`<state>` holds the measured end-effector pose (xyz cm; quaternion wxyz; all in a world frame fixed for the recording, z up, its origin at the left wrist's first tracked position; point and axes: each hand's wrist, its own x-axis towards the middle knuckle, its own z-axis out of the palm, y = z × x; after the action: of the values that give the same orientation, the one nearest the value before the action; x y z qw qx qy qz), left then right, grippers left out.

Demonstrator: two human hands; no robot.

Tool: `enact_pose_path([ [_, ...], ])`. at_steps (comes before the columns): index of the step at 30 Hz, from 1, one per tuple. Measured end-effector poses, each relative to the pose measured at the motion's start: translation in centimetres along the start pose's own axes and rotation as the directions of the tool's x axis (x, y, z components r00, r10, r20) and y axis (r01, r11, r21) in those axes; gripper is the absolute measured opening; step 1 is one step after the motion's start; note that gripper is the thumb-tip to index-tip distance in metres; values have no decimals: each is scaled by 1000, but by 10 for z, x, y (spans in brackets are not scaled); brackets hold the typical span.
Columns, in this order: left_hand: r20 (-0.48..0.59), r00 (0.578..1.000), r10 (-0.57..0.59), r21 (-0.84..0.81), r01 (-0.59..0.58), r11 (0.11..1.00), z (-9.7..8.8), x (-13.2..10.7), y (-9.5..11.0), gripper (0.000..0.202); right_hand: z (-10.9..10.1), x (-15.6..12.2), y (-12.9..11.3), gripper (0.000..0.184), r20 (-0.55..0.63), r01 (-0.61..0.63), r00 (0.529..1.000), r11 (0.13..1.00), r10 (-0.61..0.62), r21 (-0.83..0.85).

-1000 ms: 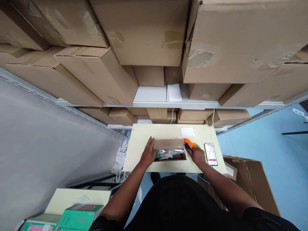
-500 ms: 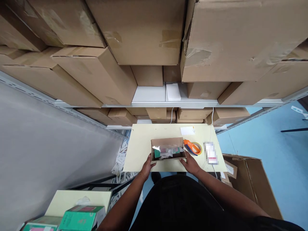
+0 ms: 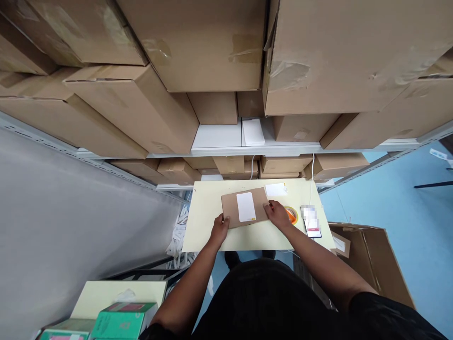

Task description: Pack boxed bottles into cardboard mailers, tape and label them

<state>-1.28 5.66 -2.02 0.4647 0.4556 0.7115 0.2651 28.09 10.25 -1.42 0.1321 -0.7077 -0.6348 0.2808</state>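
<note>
Between my two hands is a small cardboard box (image 3: 230,210), tilted so that a brown face with a white label (image 3: 247,207) shows. My left hand (image 3: 220,230) grips its lower left corner, thumb on the near face. At the right edge my right hand (image 3: 277,214) is closed on the box. Just beyond that hand lies an orange and yellow tape tool (image 3: 292,215), partly covered by the hand. A white card (image 3: 276,190) lies behind the box on the pale table (image 3: 201,226). What the box contains is hidden from this side.
A phone-like device (image 3: 311,222) with a cable lies at the table's right. Shelves (image 3: 219,151) loaded with cardboard boxes rise behind. A large open carton (image 3: 371,259) stands on the floor at right. Green boxes (image 3: 120,321) sit at lower left, near shredded paper (image 3: 177,231).
The box has been turned over: its open side with green items showed before, and now its labelled face does. My right hand has moved up along its right edge.
</note>
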Motion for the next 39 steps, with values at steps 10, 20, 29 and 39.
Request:
enact_pose_path([
  [10, -146, 975, 166, 78, -156, 985, -27, -45, -4, 36, 16, -32, 72, 25, 40, -99, 991, 902, 128, -421],
  [20, 303, 843, 445, 29, -475, 879, -13, -51, 113, 26, -40, -104, 45, 23, -36, -95, 991, 850, 132, 518],
  [29, 617, 746, 249, -78, -257, 963, 54, -41, 164, 31, -52, -139, 11, 28, 23, -30, 1000, 751, 20, 659],
  [39, 537, 763, 359, 321, -578, 750, 101, 10, 183, 28, -33, -110, 58, 59, 79, -247, 959, 664, 273, 706],
])
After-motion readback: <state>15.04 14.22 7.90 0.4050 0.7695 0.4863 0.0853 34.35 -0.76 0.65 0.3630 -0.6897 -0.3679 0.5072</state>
